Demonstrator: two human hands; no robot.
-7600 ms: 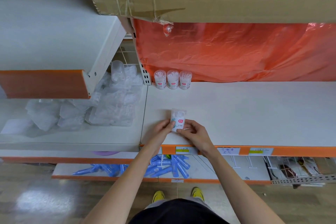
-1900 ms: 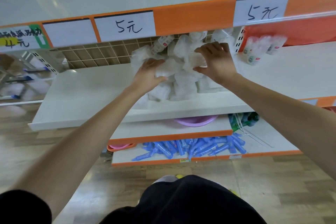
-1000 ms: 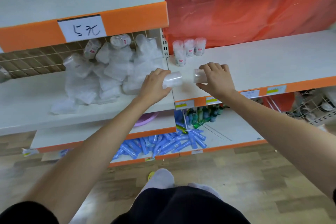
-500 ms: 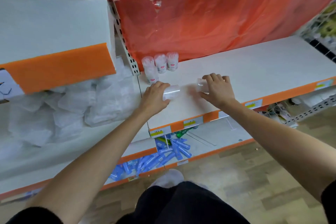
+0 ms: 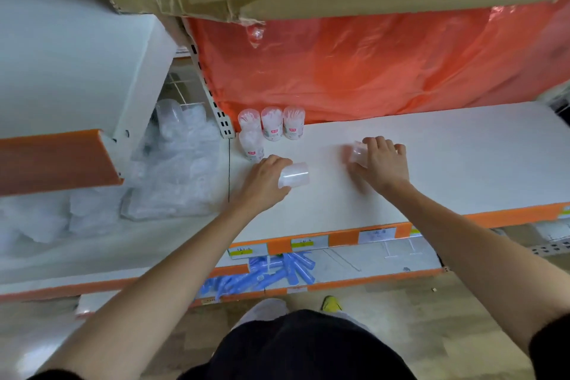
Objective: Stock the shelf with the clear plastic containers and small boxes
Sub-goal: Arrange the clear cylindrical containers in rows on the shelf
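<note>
Two clear plastic containers are being held over the white shelf (image 5: 431,170), one in each hand. Nearest, price labels (image 5: 376,234) are seen along the shelf's orange front edge. Just beyond, toward the left end, the left hand (image 5: 263,183) is curled round a clear container (image 5: 293,175), which is held on its side; whether it touches the board cannot be told. To the right, a second clear container (image 5: 357,154) is gripped by the right hand (image 5: 384,163), with the fingers wrapped over it so that most of it is hidden. These tubs are judged light, thin-walled and smooth: easily dented if squeezed, easily tipped once stood up. Hold is best taken gently round the side wall, and each should be turned upright before release. Farther back, in the back left corner, four standing containers (image 5: 271,125) are grouped against the orange sheet (image 5: 370,71), and that group is judged the one to be joined.
</note>
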